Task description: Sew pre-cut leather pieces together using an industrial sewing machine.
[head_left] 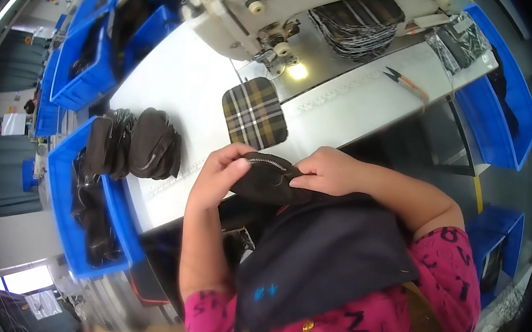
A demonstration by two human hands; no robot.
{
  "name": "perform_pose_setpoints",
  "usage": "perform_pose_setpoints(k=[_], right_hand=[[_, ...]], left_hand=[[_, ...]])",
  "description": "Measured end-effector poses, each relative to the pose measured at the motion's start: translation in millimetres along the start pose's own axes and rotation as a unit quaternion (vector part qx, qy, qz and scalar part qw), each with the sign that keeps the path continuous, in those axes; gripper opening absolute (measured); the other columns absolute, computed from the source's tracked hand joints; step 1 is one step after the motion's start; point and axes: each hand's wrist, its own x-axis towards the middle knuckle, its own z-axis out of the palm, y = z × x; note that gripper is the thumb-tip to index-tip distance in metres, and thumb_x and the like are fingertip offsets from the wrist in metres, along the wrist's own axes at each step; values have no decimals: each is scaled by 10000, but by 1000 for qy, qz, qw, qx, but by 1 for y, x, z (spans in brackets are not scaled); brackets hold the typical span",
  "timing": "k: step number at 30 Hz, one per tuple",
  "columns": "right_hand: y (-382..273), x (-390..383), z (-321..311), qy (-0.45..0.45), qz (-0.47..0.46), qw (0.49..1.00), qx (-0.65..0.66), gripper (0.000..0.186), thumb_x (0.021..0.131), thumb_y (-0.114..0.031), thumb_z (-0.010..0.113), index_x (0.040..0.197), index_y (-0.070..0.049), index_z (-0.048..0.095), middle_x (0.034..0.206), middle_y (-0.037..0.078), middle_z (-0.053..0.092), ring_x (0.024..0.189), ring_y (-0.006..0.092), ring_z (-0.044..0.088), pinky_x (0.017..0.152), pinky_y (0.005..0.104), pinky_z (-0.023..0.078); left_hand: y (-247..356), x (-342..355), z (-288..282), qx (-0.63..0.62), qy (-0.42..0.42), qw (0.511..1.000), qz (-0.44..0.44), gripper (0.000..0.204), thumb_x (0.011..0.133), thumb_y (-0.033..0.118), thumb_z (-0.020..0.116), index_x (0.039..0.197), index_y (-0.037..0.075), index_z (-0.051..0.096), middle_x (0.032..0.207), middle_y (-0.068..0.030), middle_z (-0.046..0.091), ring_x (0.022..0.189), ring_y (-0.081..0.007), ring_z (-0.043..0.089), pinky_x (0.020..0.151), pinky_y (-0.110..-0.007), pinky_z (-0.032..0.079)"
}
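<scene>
Between my two hands I hold a dark brown zippered pouch piece [264, 180] in front of my apron, its curved metal zipper facing up. My left hand [223, 168] pinches the pouch at its left end, thumb by the zipper. At the other end, the fingers of my right hand [325, 171] are closed on the edge of the cloth. Just beyond the pouch a plaid fabric panel [255, 113] with rounded corners lies flat on the white table [181, 79]. Past that panel stands the sewing machine [249, 18], its lamp lit near the needle.
A stack of plaid panels [359, 23] sits behind the needle area. Orange-handled snips [408, 82] rest on the table at right. Piles of dark zippered pieces [155, 144] stand at the left edge, beside a blue bin [67, 236]. Another blue bin [510, 127] is at far right.
</scene>
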Motion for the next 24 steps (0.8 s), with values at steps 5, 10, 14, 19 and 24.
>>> perform_pose_setpoints(k=[5, 10, 14, 19, 24], right_hand=[[-7, 14, -2, 60, -28, 997, -43, 359, 971, -314, 686, 750, -42, 610, 664, 179, 591, 619, 391, 586, 587, 458, 434], [-1, 34, -17, 254, -138, 942, -169, 287, 938, -378, 697, 836, -111, 676, 723, 110, 670, 688, 359, 649, 624, 458, 495], [5, 58, -44, 229, -155, 852, -444, 347, 837, -345, 798, 1048, -78, 735, 1171, 63, 704, 1003, 223, 646, 758, 365, 514], [21, 84, -64, 102, -223, 819, -518, 625, 804, -453, 793, 1286, -63, 718, 1330, 49, 669, 1147, 188, 571, 855, 323, 435], [20, 102, -82, 45, -283, 832, -476, 488, 807, -459, 787, 1112, -79, 752, 1264, 24, 681, 1108, 175, 570, 843, 325, 440]], left_hand=[[27, 19, 8, 110, 40, 992, -37, 189, 982, 180, 738, 1056, 9, 709, 896, 17, 685, 842, -59, 589, 769, -229, 492], [20, 30, -11, 90, 83, 992, -34, 157, 991, 146, 726, 1055, 5, 702, 902, 23, 682, 846, -54, 585, 770, -231, 493], [25, 40, -33, 74, 66, 992, -71, 167, 990, 144, 731, 1083, 9, 696, 918, 34, 682, 851, -49, 583, 769, -228, 492], [54, 63, -50, 97, -23, 989, -107, 158, 948, 72, 706, 1091, 11, 676, 955, 38, 672, 886, -47, 590, 813, -222, 484], [57, 104, -55, 266, 7, 961, -71, 165, 941, 107, 671, 1065, 0, 697, 922, -15, 693, 867, -108, 625, 820, -268, 500]])
